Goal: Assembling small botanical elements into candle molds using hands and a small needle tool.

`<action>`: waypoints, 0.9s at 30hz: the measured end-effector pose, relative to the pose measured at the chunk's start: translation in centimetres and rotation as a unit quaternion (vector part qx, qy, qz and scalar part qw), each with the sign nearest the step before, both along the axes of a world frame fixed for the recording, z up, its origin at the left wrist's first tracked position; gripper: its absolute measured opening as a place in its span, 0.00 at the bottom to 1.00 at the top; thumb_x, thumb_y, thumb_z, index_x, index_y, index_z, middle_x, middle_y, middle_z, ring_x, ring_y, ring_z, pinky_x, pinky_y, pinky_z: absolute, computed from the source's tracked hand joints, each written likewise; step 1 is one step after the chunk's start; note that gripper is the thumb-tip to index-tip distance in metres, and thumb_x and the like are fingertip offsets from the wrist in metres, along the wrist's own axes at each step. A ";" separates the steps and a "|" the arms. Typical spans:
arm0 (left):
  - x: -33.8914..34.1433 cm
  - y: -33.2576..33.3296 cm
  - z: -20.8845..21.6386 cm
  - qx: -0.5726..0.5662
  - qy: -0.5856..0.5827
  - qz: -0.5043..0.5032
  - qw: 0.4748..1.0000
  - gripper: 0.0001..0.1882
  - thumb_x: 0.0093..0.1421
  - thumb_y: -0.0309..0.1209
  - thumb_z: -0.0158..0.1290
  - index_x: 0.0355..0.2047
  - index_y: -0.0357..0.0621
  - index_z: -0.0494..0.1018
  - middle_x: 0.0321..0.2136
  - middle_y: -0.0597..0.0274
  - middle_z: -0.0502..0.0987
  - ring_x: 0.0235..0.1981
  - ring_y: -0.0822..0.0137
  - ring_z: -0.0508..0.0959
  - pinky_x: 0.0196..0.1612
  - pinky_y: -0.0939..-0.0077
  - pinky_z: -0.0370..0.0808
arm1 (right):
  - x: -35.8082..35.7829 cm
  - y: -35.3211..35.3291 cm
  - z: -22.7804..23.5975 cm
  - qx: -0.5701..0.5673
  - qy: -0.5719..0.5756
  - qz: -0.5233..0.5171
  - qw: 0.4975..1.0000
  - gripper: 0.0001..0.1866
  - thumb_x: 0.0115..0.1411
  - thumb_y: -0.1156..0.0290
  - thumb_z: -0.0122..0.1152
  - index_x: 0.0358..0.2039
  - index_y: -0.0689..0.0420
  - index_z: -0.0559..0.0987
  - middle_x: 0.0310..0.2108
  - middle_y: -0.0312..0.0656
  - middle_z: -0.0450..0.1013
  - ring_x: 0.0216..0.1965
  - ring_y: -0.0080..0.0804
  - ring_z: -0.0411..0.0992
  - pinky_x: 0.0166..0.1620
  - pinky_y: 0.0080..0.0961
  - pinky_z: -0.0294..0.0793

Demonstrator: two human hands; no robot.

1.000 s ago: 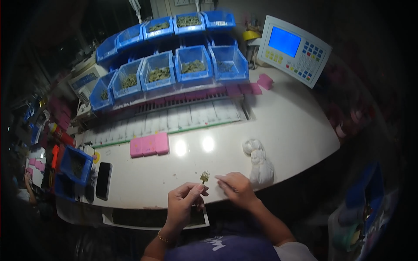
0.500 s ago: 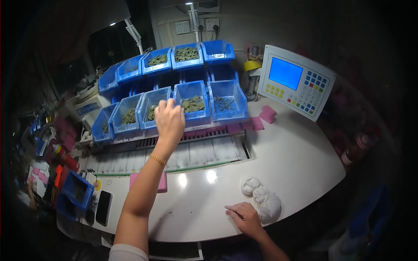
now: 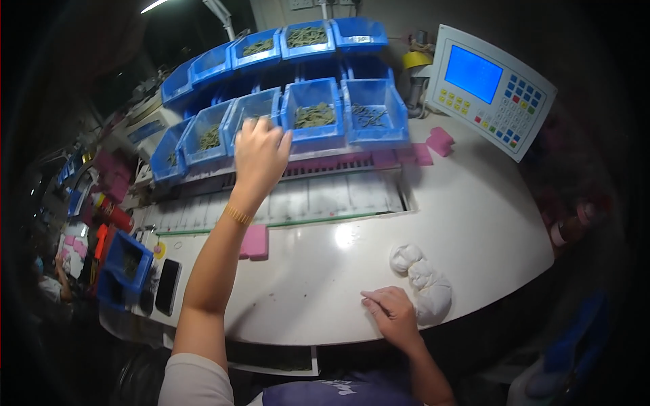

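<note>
My left hand [image 3: 261, 157] reaches out to the front of the middle bin [image 3: 249, 107] in the lower row of blue bins. Its fingers are bent down and inward, and the fingertips are mostly hidden behind the knuckles. Just right of it stands a blue bin [image 3: 310, 134] with flat greenish pieces [image 3: 315, 115]. My right hand [image 3: 393, 312] rests near the table's front edge, its curled fingers and thumb close together. Whatever it may pinch is too small to make out. Against its right side lies a white knotted, bag-like bundle [image 3: 432, 298].
A grey control panel [image 3: 491, 91] with a blue screen stands at the right. Pink blocks [image 3: 254, 242] and a black phone [image 3: 168, 287] lie on the white table [image 3: 325, 284]. Further blue bins [image 3: 308, 44] form an upper row. A person [image 3: 51, 281] sits at far left.
The view has tipped downward, so the bins appear higher. Against the bins, my left hand has shifted slightly left and back toward me. My right hand stays beside the white bundle.
</note>
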State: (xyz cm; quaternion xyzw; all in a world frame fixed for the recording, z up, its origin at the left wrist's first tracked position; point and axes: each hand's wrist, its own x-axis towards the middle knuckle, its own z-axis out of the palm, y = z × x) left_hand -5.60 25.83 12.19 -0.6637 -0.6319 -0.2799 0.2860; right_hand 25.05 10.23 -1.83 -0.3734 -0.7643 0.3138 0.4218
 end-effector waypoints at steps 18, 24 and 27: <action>-4.0 -18.9 -9.2 -0.160 -0.600 -0.140 0.771 0.37 0.45 0.37 0.70 0.52 0.37 0.66 0.48 0.56 0.70 0.46 0.62 0.74 0.49 0.72 0.75 | -9.4 -0.1 -2.3 0.065 -0.284 -0.008 0.957 0.38 0.67 0.49 0.46 0.65 0.69 0.57 0.66 0.59 0.54 0.71 0.50 0.46 0.71 0.45 0.40; -5.7 -27.7 -13.8 -0.008 -0.878 -0.339 0.339 0.28 0.60 0.41 0.60 0.55 0.39 0.64 0.48 0.54 0.70 0.36 0.67 0.74 0.33 0.77 0.77 | -17.9 -4.0 -2.7 0.158 -0.246 0.194 0.936 0.35 0.67 0.50 0.46 0.62 0.67 0.61 0.65 0.58 0.57 0.68 0.50 0.51 0.70 0.45 0.46; -6.1 -30.1 -14.3 0.042 -0.925 -0.315 0.209 0.20 0.67 0.37 0.52 0.54 0.43 0.64 0.45 0.55 0.71 0.35 0.67 0.75 0.28 0.77 0.74 | -18.5 -7.1 -3.0 0.213 -0.185 0.306 0.909 0.32 0.66 0.53 0.49 0.60 0.67 0.63 0.63 0.56 0.60 0.66 0.48 0.55 0.68 0.44 0.50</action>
